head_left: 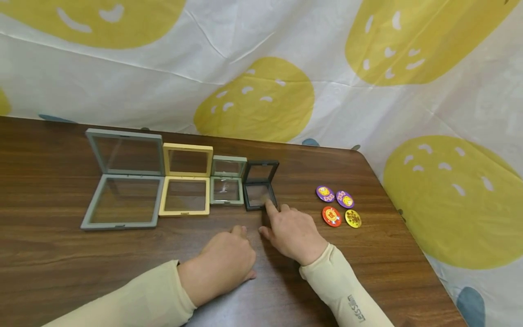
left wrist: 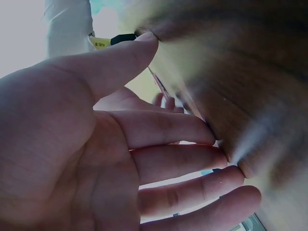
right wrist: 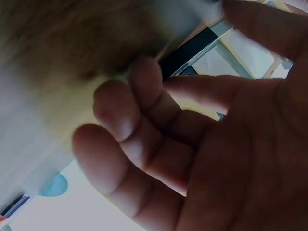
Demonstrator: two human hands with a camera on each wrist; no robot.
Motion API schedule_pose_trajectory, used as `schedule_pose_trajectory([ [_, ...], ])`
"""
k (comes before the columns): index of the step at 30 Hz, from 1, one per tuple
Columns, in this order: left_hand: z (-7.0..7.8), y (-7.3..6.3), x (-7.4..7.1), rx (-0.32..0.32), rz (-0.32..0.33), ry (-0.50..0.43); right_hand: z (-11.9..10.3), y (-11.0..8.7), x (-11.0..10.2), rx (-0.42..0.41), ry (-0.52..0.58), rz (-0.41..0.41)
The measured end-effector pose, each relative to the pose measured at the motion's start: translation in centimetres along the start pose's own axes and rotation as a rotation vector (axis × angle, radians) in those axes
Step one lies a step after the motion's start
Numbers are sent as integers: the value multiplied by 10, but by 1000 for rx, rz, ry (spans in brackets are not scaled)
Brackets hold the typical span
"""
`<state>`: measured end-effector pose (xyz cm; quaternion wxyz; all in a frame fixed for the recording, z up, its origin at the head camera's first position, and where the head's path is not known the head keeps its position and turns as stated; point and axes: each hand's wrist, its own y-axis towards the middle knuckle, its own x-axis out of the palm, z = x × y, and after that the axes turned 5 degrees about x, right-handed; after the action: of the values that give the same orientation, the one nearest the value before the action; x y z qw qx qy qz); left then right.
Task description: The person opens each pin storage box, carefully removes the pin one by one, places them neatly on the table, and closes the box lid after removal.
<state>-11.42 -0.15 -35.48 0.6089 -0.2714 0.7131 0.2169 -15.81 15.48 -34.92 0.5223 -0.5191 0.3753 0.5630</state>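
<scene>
Four hinged display frames with clear panes stand opened in a row. They are a large grey frame (head_left: 119, 225), a yellow frame (head_left: 184, 212), a small green frame (head_left: 227, 203) and a black frame (head_left: 261, 162) at the right end. My right hand (head_left: 296, 231) reaches its index finger to the front edge of the black frame, the other fingers loosely bent in the right wrist view. On the table, left of it, rests my left hand (head_left: 222, 261), holding nothing. Its fingers (left wrist: 178, 161) are extended in the left wrist view, tips at the tabletop.
Several round badges lie to the right on the wooden table (head_left: 380, 263): two purple badges (head_left: 325, 194), a red badge (head_left: 331, 216) and a yellow badge (head_left: 353, 218). A white cloth (head_left: 163, 63) with yellow shapes hangs behind and along the right side.
</scene>
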Motion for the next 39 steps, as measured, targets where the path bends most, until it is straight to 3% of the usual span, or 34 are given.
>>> schedule_pose_trajectory([
  [4,-1,0,0,-10,-30,-8,-2,4,-1,31,20,-96],
  [9,-1,-1,3,-34,-44,-21,-4,9,-1,46,48,-139],
  [24,0,-2,4,-52,-31,-10,-8,19,-6,99,29,-177],
  [35,4,3,3,-27,-6,2,-8,22,-5,169,16,-142],
  [39,5,4,3,-26,3,10,-8,22,-6,152,21,-146],
])
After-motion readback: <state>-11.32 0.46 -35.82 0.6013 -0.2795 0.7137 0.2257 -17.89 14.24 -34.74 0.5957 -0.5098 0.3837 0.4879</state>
